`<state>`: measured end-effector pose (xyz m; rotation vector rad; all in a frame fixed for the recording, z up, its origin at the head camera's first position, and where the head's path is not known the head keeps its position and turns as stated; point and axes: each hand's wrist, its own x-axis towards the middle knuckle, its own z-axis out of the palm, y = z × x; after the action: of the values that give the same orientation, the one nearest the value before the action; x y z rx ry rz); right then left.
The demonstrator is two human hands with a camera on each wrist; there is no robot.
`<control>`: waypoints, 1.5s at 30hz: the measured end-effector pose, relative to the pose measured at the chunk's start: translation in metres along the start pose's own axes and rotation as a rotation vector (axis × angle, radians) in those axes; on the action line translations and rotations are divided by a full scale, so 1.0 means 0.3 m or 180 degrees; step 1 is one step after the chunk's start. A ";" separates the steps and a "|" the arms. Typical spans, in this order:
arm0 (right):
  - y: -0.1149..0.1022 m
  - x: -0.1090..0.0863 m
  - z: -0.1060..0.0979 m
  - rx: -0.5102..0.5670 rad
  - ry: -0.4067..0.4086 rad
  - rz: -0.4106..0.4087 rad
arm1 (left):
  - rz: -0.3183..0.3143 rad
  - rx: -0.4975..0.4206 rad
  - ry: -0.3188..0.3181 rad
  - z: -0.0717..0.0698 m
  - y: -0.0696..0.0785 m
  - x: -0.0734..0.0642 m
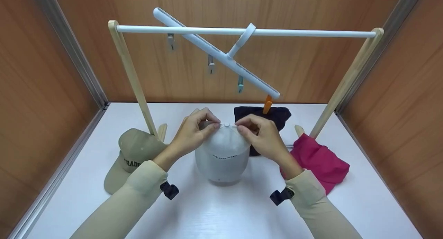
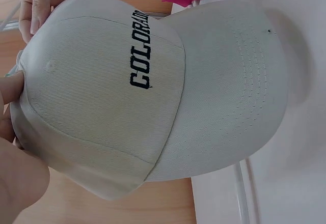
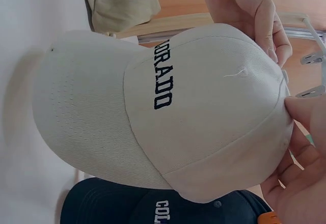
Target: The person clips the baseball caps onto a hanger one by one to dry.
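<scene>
A pale grey baseball cap (image 1: 223, 159) with dark COLORADO lettering (image 2: 141, 51) hangs crown up, its brim toward me. My left hand (image 1: 190, 131) pinches the crown's fabric just left of the top button (image 1: 226, 125) between thumb and fingers. On the button's other side, my right hand (image 1: 264, 137) pinches the fabric in the same way. Behind the right hand is a navy cap (image 1: 280, 115), attached to an orange clip (image 1: 267, 104) at the near end of a white hanger (image 1: 221, 55). The cap's inside is hidden.
The hanger hooks over a white rod (image 1: 304, 33) on wooden legs. Several clips, such as a grey clip (image 1: 211, 64), hang from it. An olive cap (image 1: 138, 145) lies at left on the white table (image 1: 207, 218), a crimson cap (image 1: 320, 161) at right. Wooden panels (image 1: 311, 69) enclose the table.
</scene>
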<state>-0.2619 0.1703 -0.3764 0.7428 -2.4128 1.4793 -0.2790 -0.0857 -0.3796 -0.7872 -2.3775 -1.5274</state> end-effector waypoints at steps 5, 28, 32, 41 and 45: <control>0.003 0.002 -0.011 -0.0050 0.0037 -0.0024 | 0.0008 -0.0028 0.0042 0.006 0.003 0.003; -0.035 0.114 -0.069 -0.0035 0.0184 0.0229 | 0.0037 -0.0051 0.0033 0.001 0.030 0.047; -0.052 0.158 -0.065 0.0194 0.0135 0.0529 | 0.0054 -0.0062 0.0015 -0.004 0.033 0.051; -0.060 0.245 -0.036 0.1228 0.0044 0.0951 | 0.0091 -0.0180 0.0016 -0.014 0.031 0.055; -0.058 0.270 -0.021 0.1703 0.0186 0.0907 | 0.0077 -0.0172 0.0019 -0.016 0.026 0.054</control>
<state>-0.3222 0.1448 -0.3253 0.4418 -2.1575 2.2705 -0.2888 -0.0823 -0.3642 -0.8184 -2.3228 -1.5886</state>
